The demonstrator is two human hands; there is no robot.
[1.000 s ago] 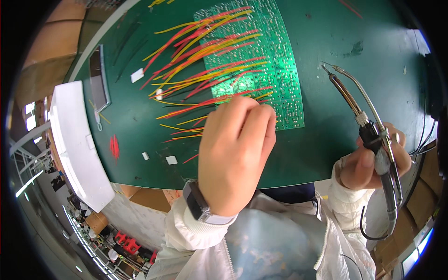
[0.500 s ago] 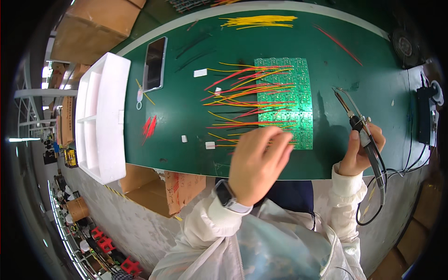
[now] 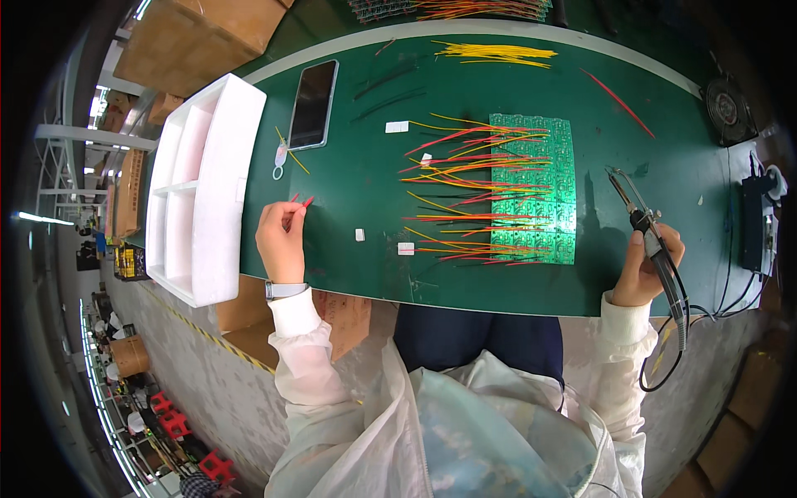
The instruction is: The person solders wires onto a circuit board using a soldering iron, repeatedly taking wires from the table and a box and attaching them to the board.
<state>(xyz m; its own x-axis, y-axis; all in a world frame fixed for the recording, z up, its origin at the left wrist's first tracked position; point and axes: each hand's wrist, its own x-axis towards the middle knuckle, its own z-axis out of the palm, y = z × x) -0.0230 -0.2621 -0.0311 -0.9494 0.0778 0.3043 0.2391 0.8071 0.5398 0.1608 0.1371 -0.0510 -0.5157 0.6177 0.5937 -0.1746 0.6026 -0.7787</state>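
My left hand (image 3: 281,242) is at the left of the green table, its fingertips pinched on short red wires (image 3: 307,202). The hand covers most of that small bundle, so how many it grips is hidden. In my right hand (image 3: 646,270) is a soldering iron (image 3: 638,217) with a thin metal tube along it, its tip pointing up and away, right of the boards. A green circuit board panel (image 3: 563,191) lies between my hands. Red, yellow and black wires (image 3: 452,218) run from it toward the left in several rows.
A white foam tray (image 3: 217,199) with compartments stands at the left edge, beside a phone (image 3: 314,104) and a small ring tag (image 3: 280,162). Yellow wires (image 3: 498,53) lie at the back. A fan (image 3: 730,108) and black soldering station (image 3: 755,220) stand at right; a cable hangs below the iron.
My left hand has moved from the panel's lower wires left to the red bundle and closed on it. My right hand still holds the soldering iron. The view has shifted slightly.
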